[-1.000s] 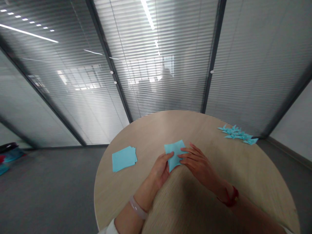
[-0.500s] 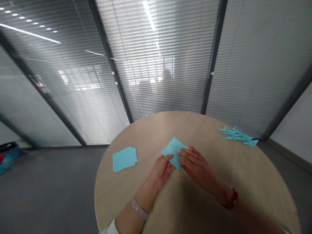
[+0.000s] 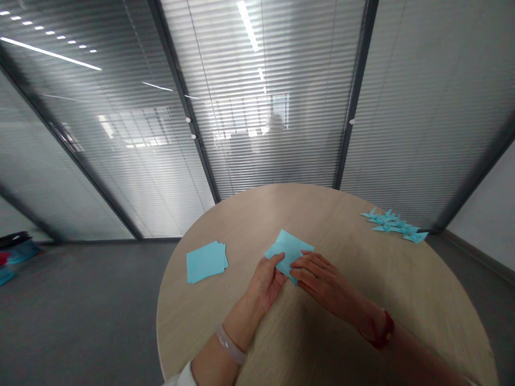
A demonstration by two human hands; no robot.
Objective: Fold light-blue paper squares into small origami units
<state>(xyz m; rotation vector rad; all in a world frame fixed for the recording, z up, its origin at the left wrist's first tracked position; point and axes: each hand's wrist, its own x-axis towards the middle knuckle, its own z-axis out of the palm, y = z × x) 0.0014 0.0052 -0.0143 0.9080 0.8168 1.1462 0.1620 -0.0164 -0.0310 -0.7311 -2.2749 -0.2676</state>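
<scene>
A light blue sheet of paper (image 3: pixel 288 246) is held above the middle of the table, one corner pointing away from me. My left hand (image 3: pixel 267 281) pinches its left side, thumb on top and fingers underneath. Over the sheet's right and near part lies my right hand (image 3: pixel 319 276), its fingers bent and close together on the paper. Those fingers hide part of the near right edge, and whether the right thumb is beneath the sheet cannot be seen.
On the round wooden table (image 3: pixel 281 206), a stack of blue paper (image 3: pixel 206 262) lies at the left. Several folded blue paper figures (image 3: pixel 392 222) sit near the right edge. Beyond the table stands a glass partition with blinds (image 3: pixel 277 161). Dark floor (image 3: pixel 96 316) shows at the left.
My right hand has slid slightly toward me and to the left on the sheet, its fingers more bent. More of the paper's right corner now shows. My left hand keeps its hold.
</scene>
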